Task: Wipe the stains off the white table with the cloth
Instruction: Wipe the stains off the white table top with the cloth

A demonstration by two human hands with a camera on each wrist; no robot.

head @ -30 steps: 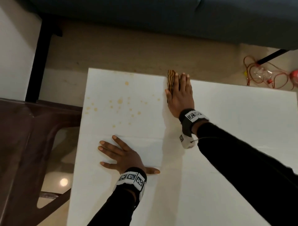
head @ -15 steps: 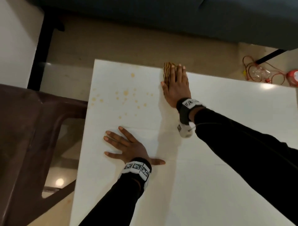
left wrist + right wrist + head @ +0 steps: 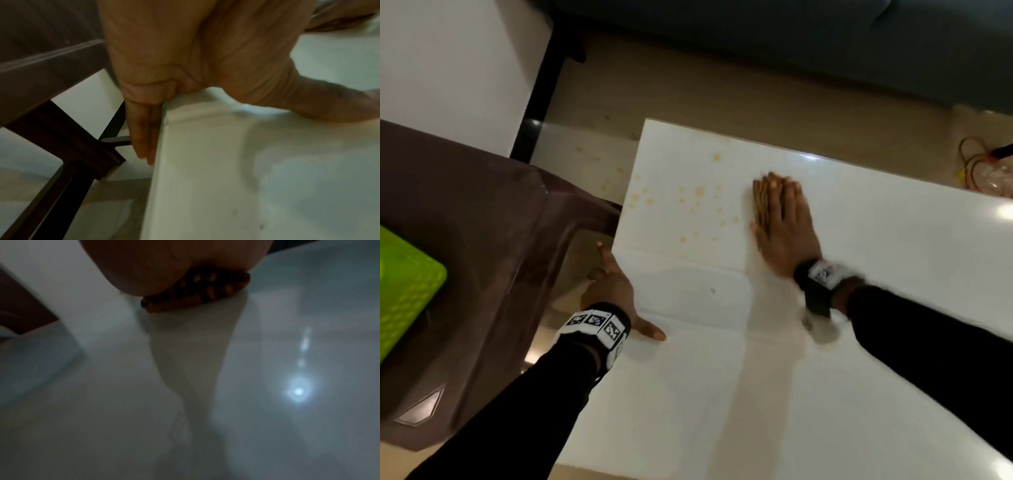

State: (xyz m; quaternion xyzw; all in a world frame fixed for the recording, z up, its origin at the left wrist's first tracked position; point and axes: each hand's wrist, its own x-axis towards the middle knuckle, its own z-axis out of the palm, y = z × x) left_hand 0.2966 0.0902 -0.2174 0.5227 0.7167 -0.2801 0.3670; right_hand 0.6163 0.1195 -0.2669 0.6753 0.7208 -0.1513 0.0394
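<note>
The white table (image 3: 825, 359) carries several yellow-brown stains (image 3: 688, 202) near its far left corner. My right hand (image 3: 782, 219) lies flat, fingers straight, pressing a folded brown patterned cloth (image 3: 759, 202) onto the tabletop just right of the stains. In the right wrist view the cloth (image 3: 197, 293) shows under my palm. My left hand (image 3: 609, 287) is hooked over the table's left edge, thumb on top. In the left wrist view its fingers (image 3: 144, 129) run down the side of the table (image 3: 246, 178).
A dark brown plastic chair (image 3: 465, 240) stands close against the table's left side, with a green object (image 3: 407, 291) on it. A dark sofa (image 3: 791, 41) runs along the far side. Red cable and a clear bottle (image 3: 986, 171) lie on the floor at the right.
My left hand has left the tabletop and moved left to grip the table's edge. My right hand has drawn the cloth back from the far edge. The stains look unchanged.
</note>
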